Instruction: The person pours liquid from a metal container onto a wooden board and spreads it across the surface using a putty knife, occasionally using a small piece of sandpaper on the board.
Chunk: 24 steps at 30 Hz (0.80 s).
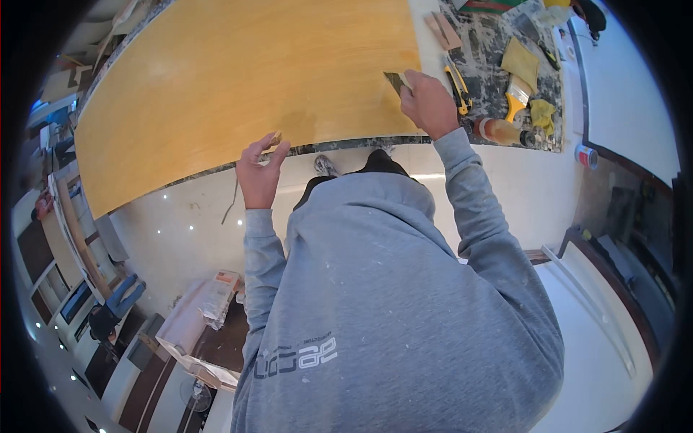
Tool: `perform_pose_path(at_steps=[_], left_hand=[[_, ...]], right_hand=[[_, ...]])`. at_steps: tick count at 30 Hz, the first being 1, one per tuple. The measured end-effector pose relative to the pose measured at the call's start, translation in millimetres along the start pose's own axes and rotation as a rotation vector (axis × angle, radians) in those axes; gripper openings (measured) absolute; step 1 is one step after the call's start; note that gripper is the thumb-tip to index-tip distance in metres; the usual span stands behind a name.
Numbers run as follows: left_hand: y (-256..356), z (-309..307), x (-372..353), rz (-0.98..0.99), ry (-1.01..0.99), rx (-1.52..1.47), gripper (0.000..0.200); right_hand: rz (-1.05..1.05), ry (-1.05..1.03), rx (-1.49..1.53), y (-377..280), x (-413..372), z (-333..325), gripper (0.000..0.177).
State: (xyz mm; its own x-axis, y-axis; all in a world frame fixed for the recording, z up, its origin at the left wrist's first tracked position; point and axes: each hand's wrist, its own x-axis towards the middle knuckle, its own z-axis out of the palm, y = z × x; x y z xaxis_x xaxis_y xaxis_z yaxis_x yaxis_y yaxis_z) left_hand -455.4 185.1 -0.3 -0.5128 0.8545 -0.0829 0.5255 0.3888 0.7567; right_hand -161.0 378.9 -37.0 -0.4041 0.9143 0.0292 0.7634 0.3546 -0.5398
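Observation:
A large yellow panel point(253, 79) lies on the worktable. My left hand point(261, 172) is over the panel's near edge, its fingertips pinched on a small tan lump point(276, 137). Toward the panel's right end, my right hand point(431, 105) grips a dark, flat blade-like tool point(395, 81), whose slanted end points left over the yellow surface. Just right of that hand lies a yellow cutter knife point(457, 85) on the paint-stained board.
The stained board point(484, 65) also bears a brush point(517, 97), a yellow sponge point(520, 61), a bottle point(500, 131) and a crumpled yellow cloth point(542, 115). A can point(586, 156) stands beyond its corner. Another person point(108, 317) is at far lower left.

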Motion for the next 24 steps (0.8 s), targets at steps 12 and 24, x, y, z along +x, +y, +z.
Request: perform_pose_path(at_steps=[12, 24], left_hand=[[28.8, 131.0, 65.9, 0.465, -0.141, 0.152, 0.054], [42.2, 134.1, 103.1, 0.580, -0.491, 0.143, 0.021]], right_hand=[[-0.162, -0.014, 0.062, -15.7, -9.3, -37.6, 0.013], [-0.044, -0.172, 0.132, 13.7, -40.9, -48.1, 0.021]])
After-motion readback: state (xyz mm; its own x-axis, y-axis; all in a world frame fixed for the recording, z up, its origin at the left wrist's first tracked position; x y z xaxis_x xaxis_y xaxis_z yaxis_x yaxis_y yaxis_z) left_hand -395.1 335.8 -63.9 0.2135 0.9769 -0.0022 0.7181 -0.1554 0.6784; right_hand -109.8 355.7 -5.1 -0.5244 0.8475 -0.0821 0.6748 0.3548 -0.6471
